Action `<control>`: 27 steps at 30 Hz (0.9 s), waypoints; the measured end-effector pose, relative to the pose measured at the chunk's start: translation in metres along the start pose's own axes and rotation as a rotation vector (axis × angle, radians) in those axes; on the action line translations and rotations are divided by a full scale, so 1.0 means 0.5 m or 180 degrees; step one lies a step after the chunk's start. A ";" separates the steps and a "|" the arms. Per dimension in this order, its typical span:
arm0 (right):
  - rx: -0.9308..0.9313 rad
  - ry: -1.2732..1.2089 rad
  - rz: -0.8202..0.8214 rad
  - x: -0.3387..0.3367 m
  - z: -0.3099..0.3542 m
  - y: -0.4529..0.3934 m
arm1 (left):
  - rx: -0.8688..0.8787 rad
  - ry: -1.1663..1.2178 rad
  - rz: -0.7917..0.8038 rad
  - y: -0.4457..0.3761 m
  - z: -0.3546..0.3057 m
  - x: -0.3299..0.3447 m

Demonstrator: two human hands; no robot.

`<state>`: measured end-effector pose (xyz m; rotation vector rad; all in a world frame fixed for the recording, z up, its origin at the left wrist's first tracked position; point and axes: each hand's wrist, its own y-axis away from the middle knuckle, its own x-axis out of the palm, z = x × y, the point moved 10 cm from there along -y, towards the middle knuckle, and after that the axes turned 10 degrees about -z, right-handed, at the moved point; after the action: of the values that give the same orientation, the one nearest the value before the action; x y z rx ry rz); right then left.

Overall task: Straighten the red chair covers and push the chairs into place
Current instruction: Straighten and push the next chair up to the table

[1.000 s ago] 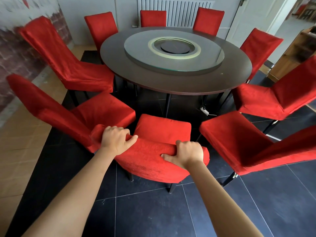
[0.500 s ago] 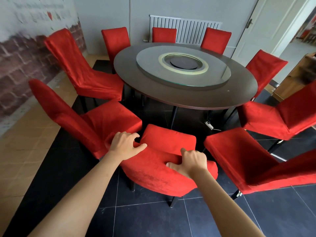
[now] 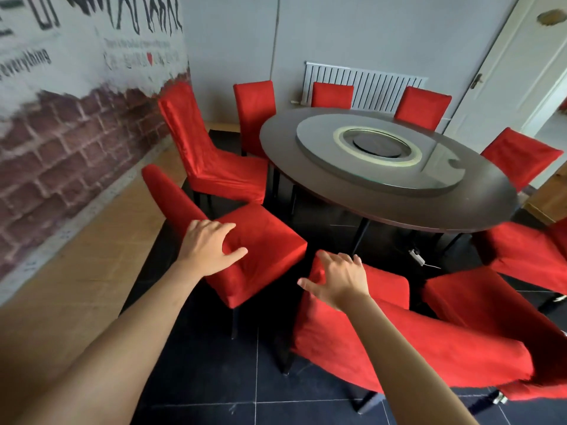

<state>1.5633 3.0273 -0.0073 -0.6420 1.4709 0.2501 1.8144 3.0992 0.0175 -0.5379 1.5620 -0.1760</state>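
Reaching L hand [image 3: 208, 246], R hand [image 3: 339, 279], fingers spread

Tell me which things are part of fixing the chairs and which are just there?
Part of the job:
- left hand, on the chair to the left
- right hand, at the nearest chair
- the other red chairs, like the wrinkled one
- round table

Just there:
- radiator
- door
- brick-pattern wall

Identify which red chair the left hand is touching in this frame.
The left hand rests on the chair second from the near end on the brick-wall side, at the base of its backrest. The right hand is over the nearest chair instead.
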 end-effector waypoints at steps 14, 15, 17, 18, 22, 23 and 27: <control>0.0174 -0.0490 0.0508 0.126 0.408 -0.154 | -0.0278 -0.0021 0.0171 0.014 0.472 0.040; 0.0167 -0.0491 0.0545 0.136 0.427 -0.167 | -0.0277 -0.0032 0.0212 0.012 0.491 0.051; 0.0176 -0.0511 0.0581 0.152 0.459 -0.199 | -0.0254 -0.0070 0.0296 0.000 0.524 0.078; 0.0197 -0.0533 0.0592 0.160 0.472 -0.220 | -0.0234 -0.0076 0.0325 -0.012 0.539 0.093; 0.0256 -0.0503 0.0548 0.186 0.510 -0.321 | -0.0117 -0.0023 0.0343 -0.093 0.589 0.126; 0.0262 -0.0500 0.0533 0.194 0.519 -0.348 | -0.0035 0.0005 0.0345 -0.116 0.599 0.133; 0.0490 -0.0540 0.0756 0.244 0.551 -0.432 | 0.0284 -0.0050 0.0479 -0.200 0.654 0.167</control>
<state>1.9232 2.9744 -0.0799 -0.3135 1.3864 0.3625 2.1576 3.0452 -0.0400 -0.3495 1.5647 -0.1259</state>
